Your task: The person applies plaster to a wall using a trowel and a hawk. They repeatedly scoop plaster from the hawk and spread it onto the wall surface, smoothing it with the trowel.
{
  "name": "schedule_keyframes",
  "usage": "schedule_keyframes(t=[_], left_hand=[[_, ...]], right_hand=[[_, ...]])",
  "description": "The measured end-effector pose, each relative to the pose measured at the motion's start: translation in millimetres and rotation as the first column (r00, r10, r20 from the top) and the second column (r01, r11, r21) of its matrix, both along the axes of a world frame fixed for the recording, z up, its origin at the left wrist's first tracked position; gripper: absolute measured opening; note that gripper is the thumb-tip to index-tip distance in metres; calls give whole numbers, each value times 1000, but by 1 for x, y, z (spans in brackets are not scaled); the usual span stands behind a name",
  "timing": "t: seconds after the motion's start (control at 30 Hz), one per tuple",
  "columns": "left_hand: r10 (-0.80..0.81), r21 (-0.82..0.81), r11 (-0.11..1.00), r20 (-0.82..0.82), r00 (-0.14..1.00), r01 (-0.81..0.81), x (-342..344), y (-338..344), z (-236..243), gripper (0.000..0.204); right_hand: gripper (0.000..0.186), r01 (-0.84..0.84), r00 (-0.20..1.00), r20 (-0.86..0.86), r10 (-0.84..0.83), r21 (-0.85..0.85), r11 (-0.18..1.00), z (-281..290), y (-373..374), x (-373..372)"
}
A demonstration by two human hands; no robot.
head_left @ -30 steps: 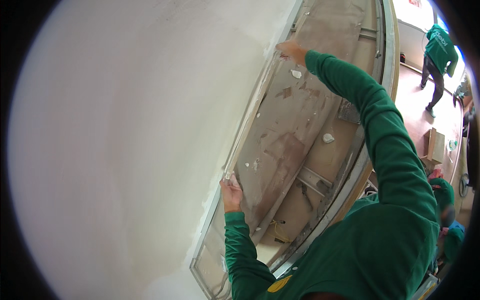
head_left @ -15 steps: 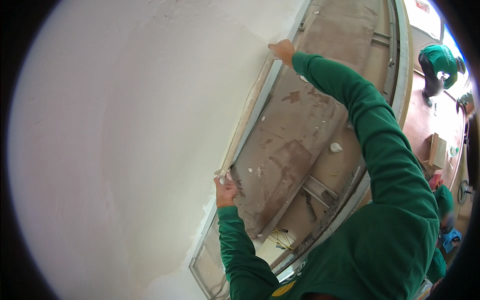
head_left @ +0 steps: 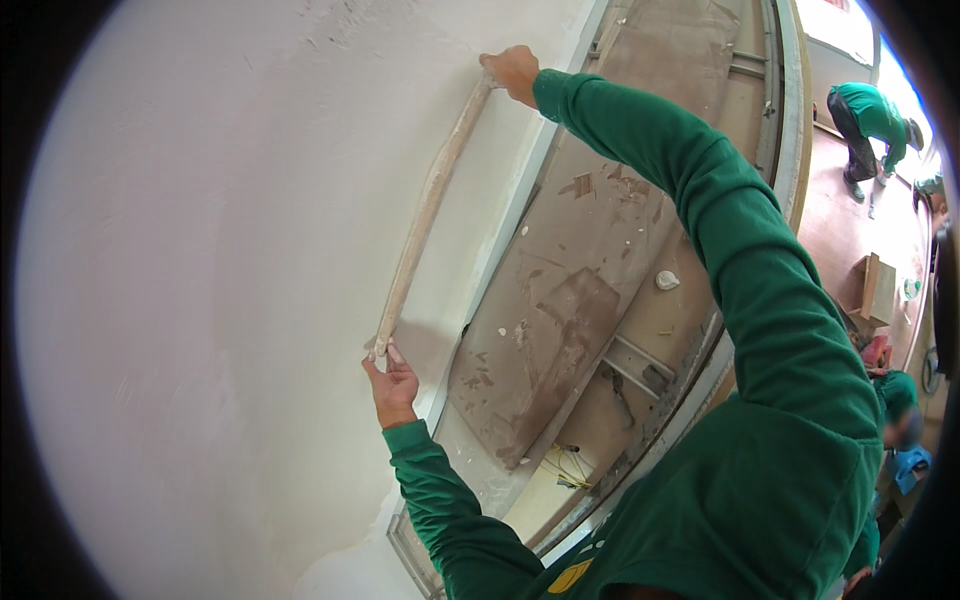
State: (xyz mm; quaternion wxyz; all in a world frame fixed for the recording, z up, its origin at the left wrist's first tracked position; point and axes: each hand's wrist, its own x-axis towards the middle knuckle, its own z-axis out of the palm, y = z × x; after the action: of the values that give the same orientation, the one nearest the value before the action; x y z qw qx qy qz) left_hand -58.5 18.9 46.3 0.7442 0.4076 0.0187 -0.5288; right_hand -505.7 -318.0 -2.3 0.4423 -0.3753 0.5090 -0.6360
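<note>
A long, narrow plastering blade [head_left: 430,215], pale wood-coloured and smeared with white, lies slantwise against the white wall surface [head_left: 240,220]. My right hand [head_left: 513,74] is closed round its far upper end. At the near lower end, my left hand [head_left: 394,386] pinches it between thumb and fingers. The blade's working edge against the wall is hidden from view. Faint streaks and a darker, damp-looking patch show on the wall.
Along the wall's right side runs a metal edge strip [head_left: 490,265]. Beyond it lies a stained brown sheet [head_left: 565,300] with white crumbs, metal bars [head_left: 640,365] and yellow wires [head_left: 567,468]. A person [head_left: 870,125] in green bends over at upper right, near a box [head_left: 877,290].
Both hands have moved left with the plastering blade, from beside the metal edge strip onto the wall surface. The bent person at upper right has shifted slightly.
</note>
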Motion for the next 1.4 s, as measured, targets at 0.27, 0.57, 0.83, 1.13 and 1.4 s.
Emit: schedule_keyframes(t=[0.27,0.57,0.83,1.13,1.4], left_hand=[[-22,-135,990,120,992,38,-24,18,67,49],[-2,-286,956,193,981,58,-55,40,131,50],[44,-387,921,204,978,40,-70,77,165,50],[28,-573,778,439,898,257,-111,135,200,48],[165,-570,740,667,726,356,-139,251,121,27]], right_hand=[[50,42,993,109,-37,-50,998,64,15,-11],[31,40,643,-699,-313,-377,925,123,-42,-34],[22,54,186,-701,-688,-692,720,171,16,-52],[11,156,670,-436,-602,-710,687,232,121,-126],[27,5,674,391,627,-851,526,89,274,-234]])
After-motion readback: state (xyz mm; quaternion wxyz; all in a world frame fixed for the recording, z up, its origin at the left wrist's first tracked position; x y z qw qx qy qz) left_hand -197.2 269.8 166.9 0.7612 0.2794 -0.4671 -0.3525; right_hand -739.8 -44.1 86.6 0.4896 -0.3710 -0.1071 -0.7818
